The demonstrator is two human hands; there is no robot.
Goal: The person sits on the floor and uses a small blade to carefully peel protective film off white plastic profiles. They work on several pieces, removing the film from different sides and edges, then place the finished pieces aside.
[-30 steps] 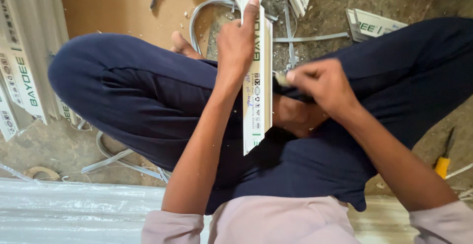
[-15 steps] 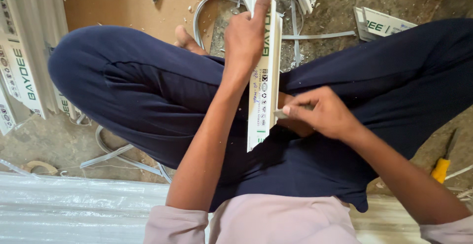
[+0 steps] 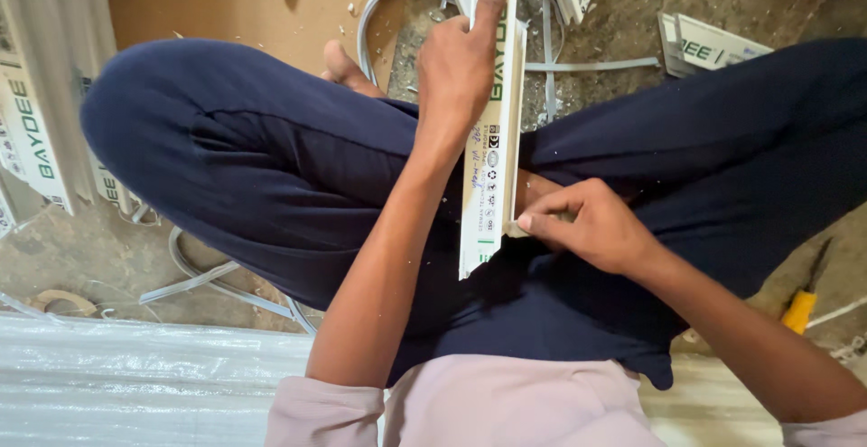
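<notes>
I sit cross-legged in dark blue trousers [image 3: 271,167]. My left hand [image 3: 461,59] grips a long white plastic trunking strip [image 3: 489,176] with green print, holding it lengthwise over my lap, index finger stretched along its top. My right hand [image 3: 587,226] pinches a small pale thing against the strip's right edge near its lower end; what it holds is too hidden to name. My bare foot [image 3: 348,68] shows beside my left knee.
More white trunking lengths [image 3: 32,131] lie at the left, and cut pieces [image 3: 709,45] at the top right. A brown board [image 3: 226,4] lies ahead. A yellow-handled screwdriver [image 3: 804,298] rests on the dusty floor at the right. Plastic-wrapped sheeting [image 3: 135,384] lies beside me.
My right hand has slid down and toward the strip's right edge, now pinching there. My left hand has kept its grip on the strip, which sits slightly higher in view.
</notes>
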